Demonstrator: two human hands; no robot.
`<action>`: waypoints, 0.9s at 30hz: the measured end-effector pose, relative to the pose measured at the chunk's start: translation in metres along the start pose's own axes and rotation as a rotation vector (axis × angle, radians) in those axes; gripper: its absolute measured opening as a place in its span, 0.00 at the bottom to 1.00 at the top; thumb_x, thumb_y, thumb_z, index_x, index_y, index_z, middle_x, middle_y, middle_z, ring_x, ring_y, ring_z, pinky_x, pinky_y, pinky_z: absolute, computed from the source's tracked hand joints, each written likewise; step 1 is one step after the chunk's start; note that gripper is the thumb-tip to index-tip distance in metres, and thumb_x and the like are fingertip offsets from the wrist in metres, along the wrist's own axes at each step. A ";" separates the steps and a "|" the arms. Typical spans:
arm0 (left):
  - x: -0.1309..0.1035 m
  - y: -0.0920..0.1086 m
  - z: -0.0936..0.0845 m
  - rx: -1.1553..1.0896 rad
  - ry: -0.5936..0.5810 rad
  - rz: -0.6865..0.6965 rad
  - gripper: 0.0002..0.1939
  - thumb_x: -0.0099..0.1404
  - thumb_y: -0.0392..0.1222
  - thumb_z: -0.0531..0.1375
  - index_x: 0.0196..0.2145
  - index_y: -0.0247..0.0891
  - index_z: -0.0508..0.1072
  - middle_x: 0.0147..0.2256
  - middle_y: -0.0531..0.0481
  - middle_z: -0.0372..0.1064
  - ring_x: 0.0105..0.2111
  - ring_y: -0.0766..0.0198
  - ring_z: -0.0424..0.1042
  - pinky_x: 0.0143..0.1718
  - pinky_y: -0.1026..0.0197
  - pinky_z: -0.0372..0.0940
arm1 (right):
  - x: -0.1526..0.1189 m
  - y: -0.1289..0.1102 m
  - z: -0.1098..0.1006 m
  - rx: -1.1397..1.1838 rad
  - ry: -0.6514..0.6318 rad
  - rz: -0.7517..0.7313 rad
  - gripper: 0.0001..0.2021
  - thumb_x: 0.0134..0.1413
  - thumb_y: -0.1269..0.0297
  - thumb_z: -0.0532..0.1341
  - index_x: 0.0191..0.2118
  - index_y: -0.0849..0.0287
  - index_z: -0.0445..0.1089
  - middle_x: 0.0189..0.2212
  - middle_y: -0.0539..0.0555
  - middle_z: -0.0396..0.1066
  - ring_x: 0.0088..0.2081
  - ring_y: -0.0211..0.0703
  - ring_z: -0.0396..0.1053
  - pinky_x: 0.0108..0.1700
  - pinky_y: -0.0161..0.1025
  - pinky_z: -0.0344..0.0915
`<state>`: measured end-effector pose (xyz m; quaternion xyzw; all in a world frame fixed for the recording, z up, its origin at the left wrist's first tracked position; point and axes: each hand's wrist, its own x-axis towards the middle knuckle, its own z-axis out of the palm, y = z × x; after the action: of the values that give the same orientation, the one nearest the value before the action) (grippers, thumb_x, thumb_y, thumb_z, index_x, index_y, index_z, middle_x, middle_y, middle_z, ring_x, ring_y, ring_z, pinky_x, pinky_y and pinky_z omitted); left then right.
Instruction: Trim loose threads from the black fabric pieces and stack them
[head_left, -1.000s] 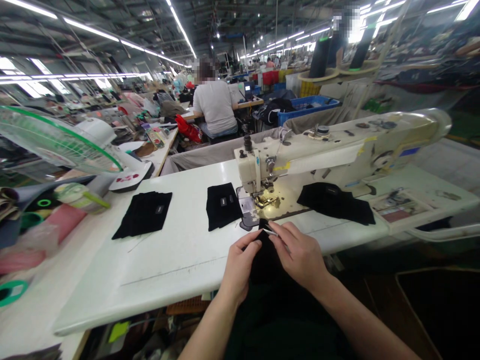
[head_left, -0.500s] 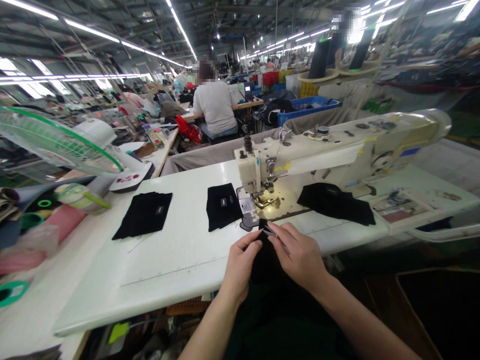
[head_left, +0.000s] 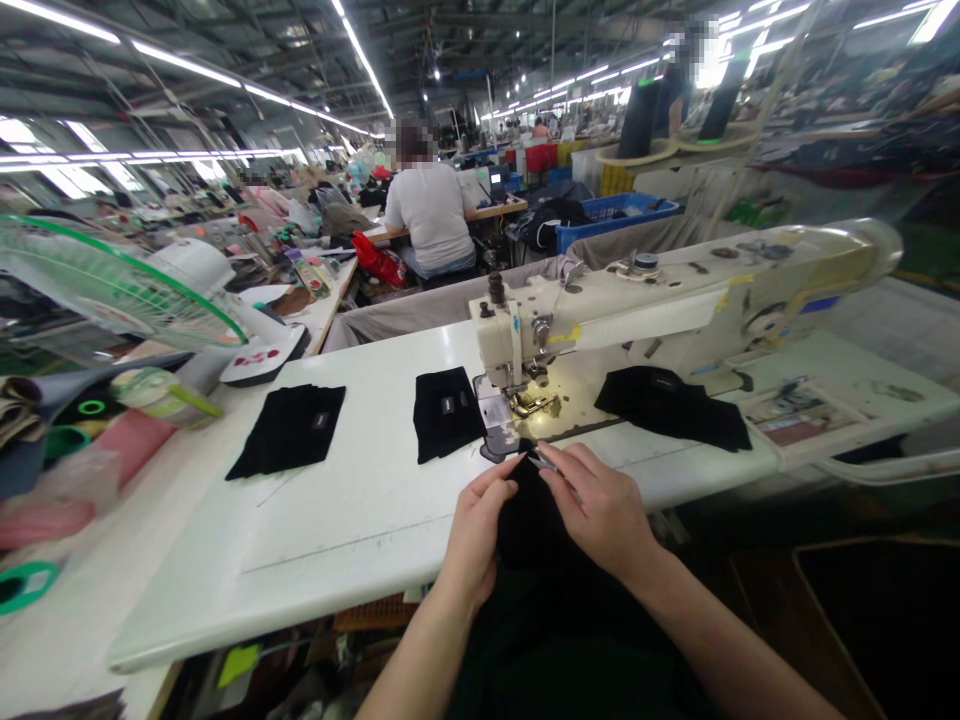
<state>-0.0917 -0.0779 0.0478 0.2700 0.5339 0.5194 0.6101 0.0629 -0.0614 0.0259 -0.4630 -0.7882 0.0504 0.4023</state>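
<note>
Black cloth (head_left: 529, 520) hangs at the near edge of the white table (head_left: 360, 480), looking light, limp, best taken by its top corner: left hand (head_left: 478, 515) pinches there, right hand (head_left: 601, 505) grips a slim metal tool (head_left: 544, 461).

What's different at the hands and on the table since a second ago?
Very little: the left hand's thumb appears to have shifted slightly left on the black fabric. Nothing was visibly taken hold of or let go; the right hand keeps its grip on the slim metal tool. The labelled black pieces and sewing machine stayed put.
</note>
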 end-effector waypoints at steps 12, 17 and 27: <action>0.001 -0.007 -0.003 0.046 0.019 0.008 0.18 0.52 0.37 0.63 0.42 0.39 0.81 0.36 0.48 0.79 0.36 0.61 0.72 0.42 0.61 0.62 | 0.000 0.000 0.001 -0.005 0.009 -0.008 0.16 0.68 0.64 0.53 0.55 0.63 0.69 0.40 0.58 0.74 0.40 0.45 0.73 0.38 0.37 0.67; 0.001 -0.004 -0.002 0.058 -0.027 0.059 0.14 0.51 0.43 0.70 0.37 0.39 0.81 0.37 0.48 0.79 0.37 0.60 0.73 0.44 0.61 0.63 | 0.000 -0.003 0.000 -0.009 0.000 -0.059 0.15 0.68 0.66 0.53 0.54 0.64 0.70 0.38 0.58 0.74 0.39 0.44 0.74 0.39 0.37 0.67; 0.002 -0.005 -0.004 0.035 -0.013 0.009 0.14 0.52 0.41 0.68 0.38 0.40 0.82 0.34 0.49 0.80 0.34 0.62 0.74 0.41 0.62 0.65 | -0.001 0.000 0.001 0.003 0.012 -0.035 0.14 0.68 0.66 0.52 0.53 0.63 0.70 0.38 0.58 0.75 0.39 0.44 0.74 0.39 0.37 0.68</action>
<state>-0.0942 -0.0784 0.0417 0.2864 0.5377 0.5110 0.6064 0.0623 -0.0618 0.0249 -0.4488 -0.7936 0.0419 0.4088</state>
